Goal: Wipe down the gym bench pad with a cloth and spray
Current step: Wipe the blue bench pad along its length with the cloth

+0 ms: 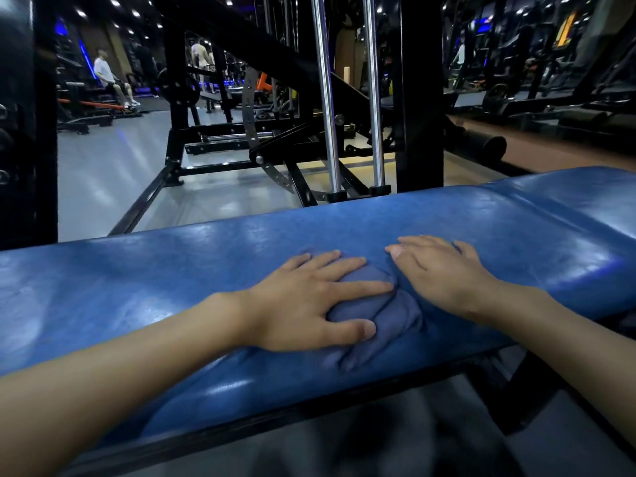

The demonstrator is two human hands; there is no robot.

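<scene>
A blue padded gym bench pad (172,270) runs across the view from left to right. On its middle lies a bunched blue cloth (385,315). My left hand (309,304) presses flat on the cloth with fingers spread and straight. My right hand (444,273) lies flat on the pad just right of the cloth, its fingers straight and its thumb at the cloth's edge. No spray bottle is in view.
Behind the bench stands a black weight machine frame (418,98) with two chrome guide rods (327,98). Grey floor (110,173) lies to the left. A person (106,77) sits on equipment far off at the left. Another blue pad section (585,197) adjoins at the right.
</scene>
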